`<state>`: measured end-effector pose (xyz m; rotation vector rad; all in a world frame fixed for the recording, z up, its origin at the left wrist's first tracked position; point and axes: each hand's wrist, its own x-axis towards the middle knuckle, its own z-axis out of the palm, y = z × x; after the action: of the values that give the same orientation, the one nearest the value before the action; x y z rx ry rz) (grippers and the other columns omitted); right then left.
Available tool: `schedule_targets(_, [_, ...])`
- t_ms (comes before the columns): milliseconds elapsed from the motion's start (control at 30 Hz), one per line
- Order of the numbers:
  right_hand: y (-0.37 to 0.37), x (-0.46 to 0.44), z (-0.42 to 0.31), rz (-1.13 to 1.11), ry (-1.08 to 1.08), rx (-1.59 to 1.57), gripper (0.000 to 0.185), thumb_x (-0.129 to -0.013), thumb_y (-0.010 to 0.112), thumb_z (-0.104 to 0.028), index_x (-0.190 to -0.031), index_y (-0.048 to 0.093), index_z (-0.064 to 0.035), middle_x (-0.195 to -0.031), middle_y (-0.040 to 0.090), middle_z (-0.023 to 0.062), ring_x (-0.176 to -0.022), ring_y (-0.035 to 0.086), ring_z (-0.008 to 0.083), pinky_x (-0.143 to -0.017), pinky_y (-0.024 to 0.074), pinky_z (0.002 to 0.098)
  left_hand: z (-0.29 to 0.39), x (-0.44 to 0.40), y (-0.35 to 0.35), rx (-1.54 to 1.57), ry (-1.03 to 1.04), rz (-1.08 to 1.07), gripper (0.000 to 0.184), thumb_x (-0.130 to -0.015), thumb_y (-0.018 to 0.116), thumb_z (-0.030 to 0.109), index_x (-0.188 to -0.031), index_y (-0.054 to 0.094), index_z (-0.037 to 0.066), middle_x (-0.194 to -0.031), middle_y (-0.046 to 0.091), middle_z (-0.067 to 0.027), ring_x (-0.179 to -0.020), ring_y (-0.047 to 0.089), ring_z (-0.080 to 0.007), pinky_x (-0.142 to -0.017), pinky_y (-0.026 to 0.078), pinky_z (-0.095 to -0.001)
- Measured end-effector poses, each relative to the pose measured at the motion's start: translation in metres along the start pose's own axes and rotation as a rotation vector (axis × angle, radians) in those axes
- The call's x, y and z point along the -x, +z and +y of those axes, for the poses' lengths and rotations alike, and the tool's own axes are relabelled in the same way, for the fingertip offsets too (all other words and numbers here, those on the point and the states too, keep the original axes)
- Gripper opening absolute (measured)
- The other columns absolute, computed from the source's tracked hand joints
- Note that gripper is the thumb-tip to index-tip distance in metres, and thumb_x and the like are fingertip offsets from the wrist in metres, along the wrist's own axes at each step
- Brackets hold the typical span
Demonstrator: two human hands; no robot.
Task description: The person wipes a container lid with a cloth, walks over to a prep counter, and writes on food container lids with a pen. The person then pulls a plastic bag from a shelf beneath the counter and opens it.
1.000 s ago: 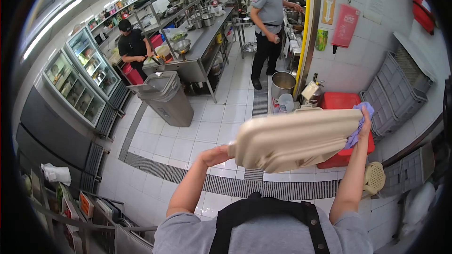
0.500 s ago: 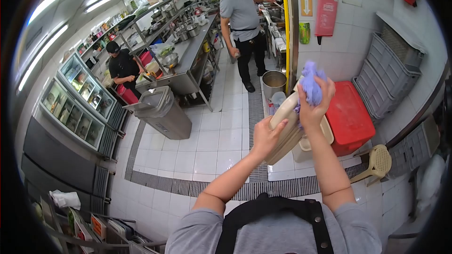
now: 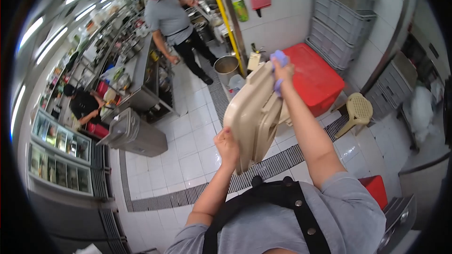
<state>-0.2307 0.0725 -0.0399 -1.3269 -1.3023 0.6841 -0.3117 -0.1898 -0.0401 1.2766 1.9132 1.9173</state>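
A beige plastic lid [image 3: 249,113] is held up in front of me, tilted on its side. My left hand [image 3: 227,148] is closed on its near left edge. At the upper right edge, my right hand [image 3: 283,76] is closed round a crumpled purple cloth [image 3: 278,58], which rests against the lid. Part of the cloth shows below the fingers too. Behind the lid, the rim of a beige container is partly hidden.
A red box [image 3: 313,77], stacked grey crates [image 3: 332,28] and a beige stool [image 3: 359,109] stand at the right. A metal pot [image 3: 226,65] is ahead. A grey bin [image 3: 141,136] and two persons [image 3: 167,16] [image 3: 84,106] are at the left.
The view has turned right. The lid has swung from nearly edge-on to showing its broad face, and my hands have moved farther apart. The person in grey has stepped a leg outward.
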Motion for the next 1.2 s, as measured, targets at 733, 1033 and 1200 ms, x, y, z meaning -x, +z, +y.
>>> schedule_targets(733, [0.029, 0.077, 0.159, -0.710, 0.487, -0.495, 0.044, -0.088, 0.058, -0.027, -0.121, 0.058, 0.0017, -0.106, 0.065, 0.0097, -0.097, 0.062, 0.0205, -0.084, 0.0488, 0.0322, 0.010, -0.032, -0.059, 0.657, -0.419, 0.442, 0.060, -0.088, 0.065, 0.050, -0.098, 0.062, -0.008, -0.089, 0.066, -0.0122, -0.075, 0.064, -0.0174, -0.065, 0.053, -0.0320])
schedule_targets(1033, [0.052, 0.230, 0.157, -0.257, 0.214, -0.270, 0.034, -0.083, 0.055, -0.007, -0.117, 0.055, -0.0033, -0.117, 0.051, 0.0165, -0.111, 0.050, 0.0321, -0.095, 0.0406, 0.0404, -0.035, -0.006, -0.071, 0.503, -0.385, 0.619, 0.070, -0.093, 0.055, 0.052, -0.122, 0.050, -0.011, -0.116, 0.060, -0.0193, -0.103, 0.062, -0.0261, -0.087, 0.052, -0.0368])
schedule_targets(1200, [0.031, 0.284, 0.133, -0.623, 0.381, -0.419, 0.038, -0.080, 0.058, 0.002, -0.117, 0.050, -0.0014, -0.109, 0.056, 0.0176, -0.103, 0.055, 0.0326, -0.092, 0.0426, 0.0392, -0.082, 0.012, -0.063, 0.273, -0.469, 0.558, 0.064, -0.094, 0.056, 0.049, -0.120, 0.053, -0.010, -0.114, 0.062, -0.0182, -0.101, 0.062, -0.0247, -0.087, 0.051, -0.0363])
